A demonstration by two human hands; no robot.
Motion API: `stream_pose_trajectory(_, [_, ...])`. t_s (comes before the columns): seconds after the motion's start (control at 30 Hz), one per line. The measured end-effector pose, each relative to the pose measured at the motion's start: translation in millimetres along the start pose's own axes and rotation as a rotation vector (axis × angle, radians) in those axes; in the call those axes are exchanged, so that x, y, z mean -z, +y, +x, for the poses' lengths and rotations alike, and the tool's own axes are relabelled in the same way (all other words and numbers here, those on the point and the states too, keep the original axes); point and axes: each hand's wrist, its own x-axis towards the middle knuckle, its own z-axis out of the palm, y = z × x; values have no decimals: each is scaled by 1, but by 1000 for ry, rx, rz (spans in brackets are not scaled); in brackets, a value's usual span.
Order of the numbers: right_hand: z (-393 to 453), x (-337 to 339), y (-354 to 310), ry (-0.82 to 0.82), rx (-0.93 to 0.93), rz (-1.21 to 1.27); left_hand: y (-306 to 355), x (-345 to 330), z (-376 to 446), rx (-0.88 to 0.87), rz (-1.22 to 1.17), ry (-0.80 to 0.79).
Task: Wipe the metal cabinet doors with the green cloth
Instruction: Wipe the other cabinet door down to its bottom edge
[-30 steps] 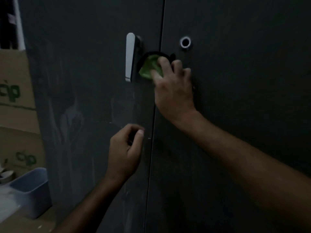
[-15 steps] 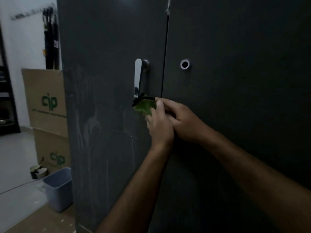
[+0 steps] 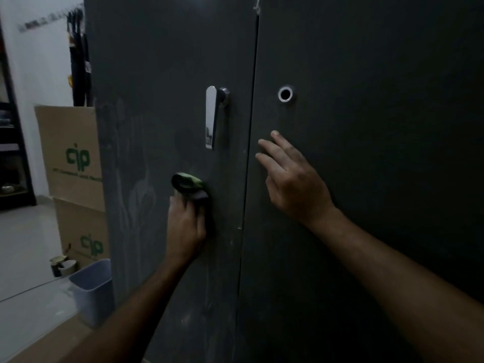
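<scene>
Left hand [image 3: 186, 226] is closed around the green cloth [image 3: 189, 185], bunched up and pressed to the left cabinet door [image 3: 162, 100], below the chrome lever handle [image 3: 211, 117] and slightly left of it. Cloth sticks out above the fist; part of it reads dark (dim light, can't tell if that's shadow or dirt).

Right hand [image 3: 292, 179] holds nothing: fingers [image 3: 267, 148] spread and extended, palm facing the right cabinet door [image 3: 366, 127], below and right of the handle, just past the seam between the doors. Can't tell if the palm is touching the panel.

Round metal ring [image 3: 285, 94] on the right door sits right of the handle, at the height of its pivot.

Pale streaks on the left door, left of the handle and lower.

Far left of the handle: stacked cardboard boxes [image 3: 70, 153] with green "cip" print, and a pale blue plastic bin [image 3: 91, 289] on the floor by the cabinet's edge.
</scene>
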Motion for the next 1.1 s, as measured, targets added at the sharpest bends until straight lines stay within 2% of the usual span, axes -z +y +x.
stream_pose_trajectory(0.07, [1,0,-1,-19,9,-47,4,8,48,152,-39,140])
stream_pose_trajectory(0.13, [1,0,-2,-19,13,-73,28,9,79,206,-25,224])
stream_pose_trajectory(0.17, [0,-1,-2,-20,15,-86,39,4,76,143,7,223])
stream_pose_trajectory(0.23, [0,-2,-3,-14,12,-110,44,-7,42,-152,96,139])
stream_pose_trajectory(0.3, [1,-3,-4,-13,11,-142,15,-14,-4,-447,207,6])
stream_pose_trajectory(0.37, [0,-5,-5,-21,11,-174,-28,-7,-17,-525,239,-53])
stream_pose_trajectory(0.43, [0,-5,-6,-29,14,-206,-54,6,7,-371,187,-5])
stream_pose_trajectory(0.53, [2,-5,-8,-34,4,-230,-44,30,84,-4,64,161])
stream_pose_trajectory(0.6, [2,-5,-9,-30,-1,-231,-22,34,123,73,33,246])
stream_pose_trajectory(0.63, [2,-6,-10,-28,-3,-233,-11,30,125,21,62,291])
stream_pose_trajectory(0.7, [2,-7,-10,-27,-3,-246,-6,15,99,-234,129,303])
stream_pose_trajectory(0.77, [2,-7,-10,-30,-8,-258,-29,9,61,-537,196,258])
stream_pose_trajectory(0.83, [2,-8,-11,-34,-11,-269,-64,20,57,-684,235,244])
stream_pose_trajectory(0.9, [2,-8,-11,-51,-10,-287,-86,35,83,-617,259,276])
stream_pose_trajectory(1.03, [2,-9,-11,-54,4,-326,-66,60,176,-57,98,370])
stream_pose_trajectory(1.07, [3,-10,-11,-54,7,-340,-51,61,188,7,62,372])
stream_pose_trajectory(1.1, [3,-10,-11,-58,8,-353,-39,60,190,-49,78,368])
